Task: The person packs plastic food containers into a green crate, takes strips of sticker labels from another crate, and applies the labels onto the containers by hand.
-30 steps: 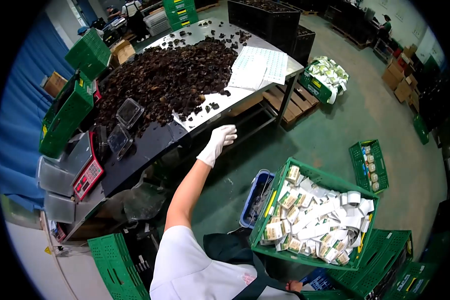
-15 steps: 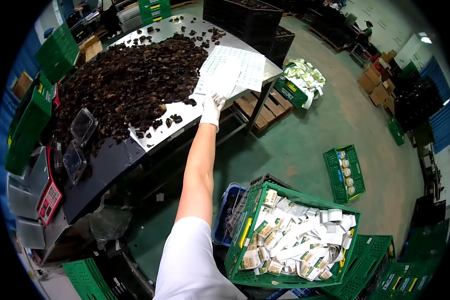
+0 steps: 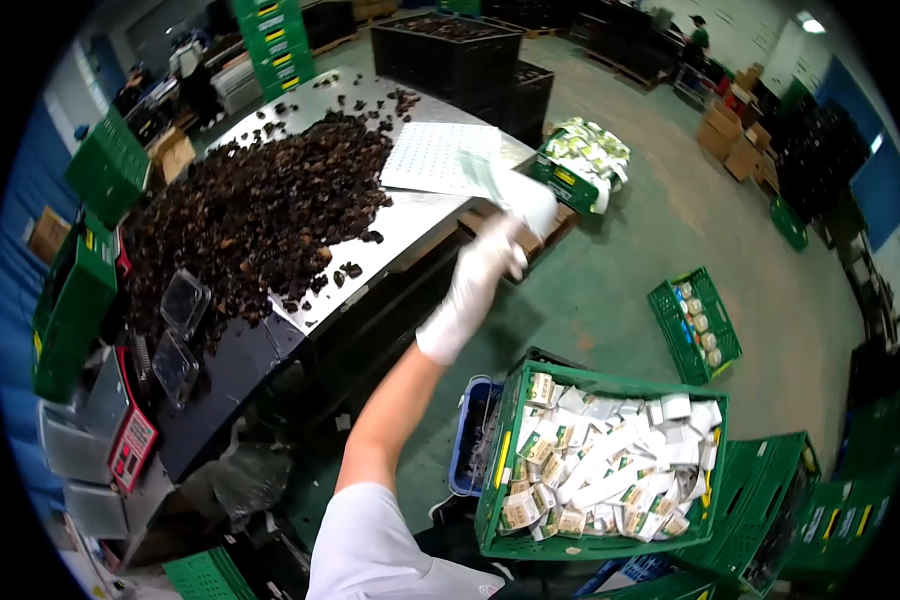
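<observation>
My left hand (image 3: 482, 268), in a white glove, is raised past the table's front edge. Its fingers are closed on a sheet of paper (image 3: 528, 202), which is blurred and curled above them. Another printed sheet (image 3: 435, 158) lies on the metal table (image 3: 410, 215), just left of the held one. Dark dried pieces (image 3: 260, 200) are heaped farther left on the table. Below and right of my left hand, a green crate (image 3: 505, 460) holds many folded white labels (image 3: 610, 460). My right hand is out of view.
A red scale (image 3: 133, 447) and clear plastic boxes (image 3: 185, 302) stand at the table's left. Beyond the table are black crates (image 3: 445, 62) and a crate of green-white labels (image 3: 588, 150). A green crate with jars (image 3: 695, 325) and a blue bin (image 3: 470, 435) are on the floor.
My left hand reached to the papers on the table, took hold of the upper sheet and lifted it rightward off the table. My right hand, visible at the lower edge earlier, has left the view.
</observation>
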Demonstrator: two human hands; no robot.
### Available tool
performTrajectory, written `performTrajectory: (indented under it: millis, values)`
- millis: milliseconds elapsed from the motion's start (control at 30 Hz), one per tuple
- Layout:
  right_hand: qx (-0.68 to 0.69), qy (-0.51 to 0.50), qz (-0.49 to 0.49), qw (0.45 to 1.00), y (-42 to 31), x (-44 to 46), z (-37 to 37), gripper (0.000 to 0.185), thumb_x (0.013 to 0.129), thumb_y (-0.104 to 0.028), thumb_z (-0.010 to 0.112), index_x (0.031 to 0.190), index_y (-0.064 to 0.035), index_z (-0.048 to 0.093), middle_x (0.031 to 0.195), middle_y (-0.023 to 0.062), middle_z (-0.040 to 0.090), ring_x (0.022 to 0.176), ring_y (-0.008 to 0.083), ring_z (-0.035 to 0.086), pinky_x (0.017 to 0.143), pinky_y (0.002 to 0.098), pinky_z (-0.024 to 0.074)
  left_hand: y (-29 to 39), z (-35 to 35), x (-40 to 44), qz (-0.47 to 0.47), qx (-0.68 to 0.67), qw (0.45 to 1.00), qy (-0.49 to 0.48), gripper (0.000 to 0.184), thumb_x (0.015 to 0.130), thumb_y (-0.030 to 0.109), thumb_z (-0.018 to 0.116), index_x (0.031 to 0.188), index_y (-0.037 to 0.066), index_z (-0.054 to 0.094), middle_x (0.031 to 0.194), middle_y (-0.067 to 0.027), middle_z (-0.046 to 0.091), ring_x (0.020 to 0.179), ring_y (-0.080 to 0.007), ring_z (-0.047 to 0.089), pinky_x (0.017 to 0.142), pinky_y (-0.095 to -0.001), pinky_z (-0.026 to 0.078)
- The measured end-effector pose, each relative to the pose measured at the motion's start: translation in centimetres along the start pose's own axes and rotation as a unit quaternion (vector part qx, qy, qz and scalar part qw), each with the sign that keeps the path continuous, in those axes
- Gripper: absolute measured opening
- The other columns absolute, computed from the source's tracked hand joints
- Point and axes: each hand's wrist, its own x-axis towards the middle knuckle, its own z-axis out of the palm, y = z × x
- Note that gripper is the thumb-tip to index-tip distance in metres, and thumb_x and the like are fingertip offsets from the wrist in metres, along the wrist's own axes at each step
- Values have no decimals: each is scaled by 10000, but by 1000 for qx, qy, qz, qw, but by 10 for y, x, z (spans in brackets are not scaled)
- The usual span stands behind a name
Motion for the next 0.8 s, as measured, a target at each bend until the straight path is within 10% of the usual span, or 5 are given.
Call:
performTrajectory:
  millis: [133,267,600,667,800]
  values:
    - [57,-62,-27,996,-189,-27,29,174,823,-60,456,773,21,602,647,123,615,525,218,606,479,315,514,-3,97,-123,53,174,944,-275,465,889,292,458,1235,-19,464,954,-96,537,809,-209,523,750,-308,418]
    - [476,-216,-278,806,-225,1,10,712,854,-567,404,1330,-51,288,1245,159,473,1137,292,469,919,443,402,20,194,-218,56,93,863,-494,462,817,172,508,1245,8,447,1142,-190,483,1005,-359,474,851,-399,386]
    - [498,242,-300,777,-84,-79,-101,378,838,-60,523,1192,50,449,1107,107,566,1014,201,545,906,304,400,6,322,-389,-61,42,724,-686,452,750,65,594,1197,66,522,1255,-148,468,1161,-301,438,976,-372,345]
    - [470,219,-310,797,-38,-108,-132,406,803,-52,540,1185,60,457,1093,115,575,1005,208,556,890,309,415,-28,335,-417,-226,-24,762,-606,497,817,268,588,1265,93,464,1278,-153,445,1152,-268,455,955,-369,371]
    - [442,176,-278,834,35,-150,-171,476,711,-43,609,1161,57,490,1047,114,601,969,211,573,873,313,428,-66,405,-427,-733,-368,480,-313,857,815,640,387,1403,78,120,1303,-192,405,1187,-299,427,926,-438,397]
